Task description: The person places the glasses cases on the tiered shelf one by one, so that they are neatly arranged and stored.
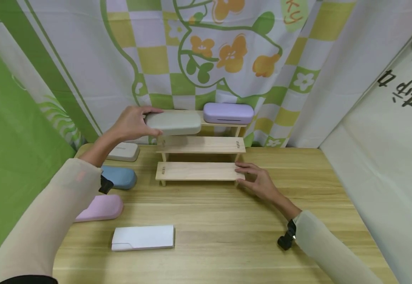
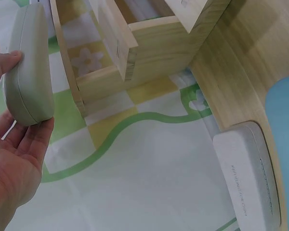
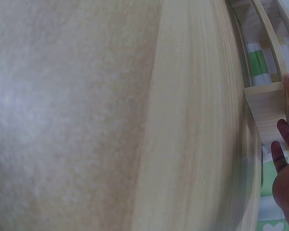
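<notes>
The left hand [image 1: 131, 124] grips a pale grey-green case [image 1: 174, 122] by its left end, at the left part of the top tier of a three-tier wooden rack [image 1: 202, 144]. In the left wrist view the fingers and thumb of the left hand [image 2: 14, 139] pinch the case [image 2: 31, 67] near the rack's end [image 2: 149, 55]. A purple case [image 1: 228, 113] lies on the right part of the top tier. At the right end of the lowest tier, the right hand [image 1: 259, 182] holds the board's edge; the right wrist view shows this hand [image 3: 286, 168] partly, at the rack [image 3: 267, 108].
Left of the rack lie an off-white case [image 1: 125, 152], a blue case [image 1: 120, 177] and a pink case [image 1: 103, 207]. A white flat case [image 1: 143, 238] lies nearer the front of the wooden table [image 1: 227, 236]. A patterned curtain [image 1: 156, 47] hangs behind the rack.
</notes>
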`<action>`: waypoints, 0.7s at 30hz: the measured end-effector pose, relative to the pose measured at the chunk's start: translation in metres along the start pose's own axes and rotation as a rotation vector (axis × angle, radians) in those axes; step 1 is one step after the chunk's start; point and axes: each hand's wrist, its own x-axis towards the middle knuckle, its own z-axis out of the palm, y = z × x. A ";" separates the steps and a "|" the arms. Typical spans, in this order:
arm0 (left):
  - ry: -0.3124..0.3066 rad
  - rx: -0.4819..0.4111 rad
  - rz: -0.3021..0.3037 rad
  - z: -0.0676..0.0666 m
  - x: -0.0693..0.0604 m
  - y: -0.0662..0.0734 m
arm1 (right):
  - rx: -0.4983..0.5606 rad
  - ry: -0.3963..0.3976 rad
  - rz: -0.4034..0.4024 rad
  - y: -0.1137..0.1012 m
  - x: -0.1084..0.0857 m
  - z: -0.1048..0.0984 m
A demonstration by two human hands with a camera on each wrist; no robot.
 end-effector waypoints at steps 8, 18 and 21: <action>-0.015 -0.007 -0.028 -0.003 0.013 -0.009 | 0.004 0.009 -0.024 -0.001 0.001 0.002; -0.030 0.027 -0.021 -0.004 0.028 -0.015 | 0.013 -0.001 -0.002 0.000 0.001 0.002; -0.034 0.021 -0.019 -0.002 0.033 -0.017 | 0.018 -0.008 0.006 0.001 0.001 0.001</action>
